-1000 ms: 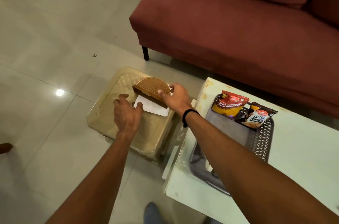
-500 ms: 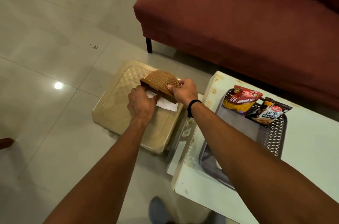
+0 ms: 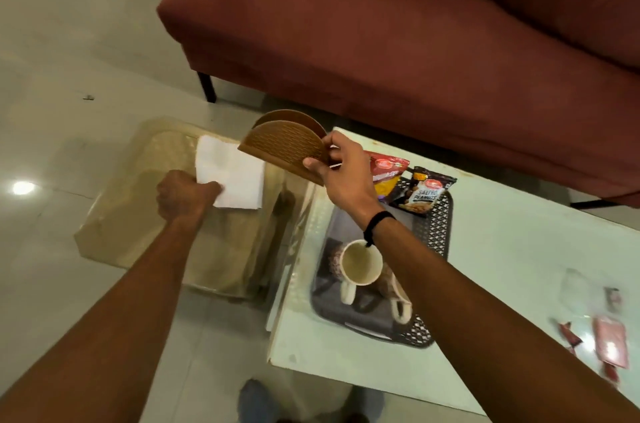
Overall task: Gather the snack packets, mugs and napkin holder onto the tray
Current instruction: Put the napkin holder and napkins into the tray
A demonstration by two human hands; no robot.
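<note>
The sofa (image 3: 433, 42) fills the view from 11 to 2 o'clock and walls off the far side, so the open room for carrying lies over the bench (image 3: 519, 267), which spreads from centre toward 4 o'clock. Its near-left edge runs close beside the beige stool (image 3: 138, 232) at 9 o'clock, with only a narrow gap of floor between them.

The tray (image 3: 440, 232) sits on the bench just right of centre. Two mugs lie at its near end, the cream mug (image 3: 360, 267) open-mouthed toward the camera, the second mug (image 3: 398, 298) partly behind the right forearm. Two snack packets lie at its far end: the red packet (image 3: 388, 170) and the dark peanut packet (image 3: 424, 192). The bare stretch between them looks like the best landing spot.

The right hand (image 3: 341, 170) is closed on one end of the brown napkin holder (image 3: 287, 145), lifted clear of the stool and tilted. The left hand (image 3: 183, 196) pinches the corner of the white napkins (image 3: 230, 177), which lie on the stool top.

To do this well, I would level the holder, carry it toward 3 o'clock, above the tray rim, set it upright mid-tray clear of the mugs, then slot the napkins in. Small wrappers (image 3: 609, 343) lie at 4 o'clock, well apart.
</note>
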